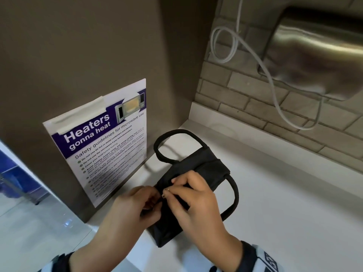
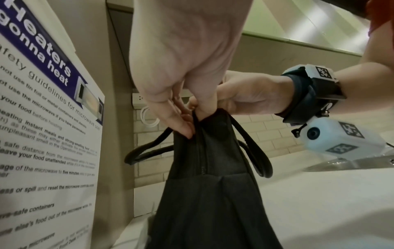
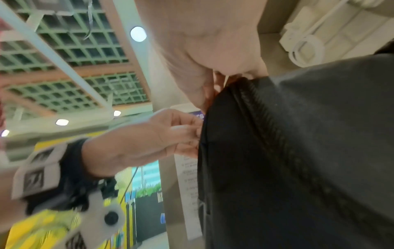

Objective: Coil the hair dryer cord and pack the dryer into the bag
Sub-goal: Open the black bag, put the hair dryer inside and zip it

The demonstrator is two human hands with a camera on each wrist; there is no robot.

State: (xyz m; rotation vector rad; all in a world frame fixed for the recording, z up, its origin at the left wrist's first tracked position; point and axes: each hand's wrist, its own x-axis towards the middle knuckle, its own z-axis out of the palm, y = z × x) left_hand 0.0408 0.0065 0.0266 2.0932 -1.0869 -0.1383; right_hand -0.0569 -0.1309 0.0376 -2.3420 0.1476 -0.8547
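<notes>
- The black zip bag [image 1: 196, 179] lies on the white counter [image 1: 284, 203], just beside the microwave safety poster [image 1: 102, 146].
- Both hands meet at the bag's near end: the left hand [image 1: 137, 205] pinches the fabric at the zipper [image 2: 199, 151], and the right hand [image 1: 194, 199] pinches what looks like the zipper pull.
- No hair dryer or cord shows. It is probably already inside, though that cannot be confirmed.
- Judged so, only the zip remains to finish.

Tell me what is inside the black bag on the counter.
Nothing inside shows. The black bag lies on the white counter, both hands pinching its zipper end; the fabric hides any contents, and no hair dryer is visible.
</notes>
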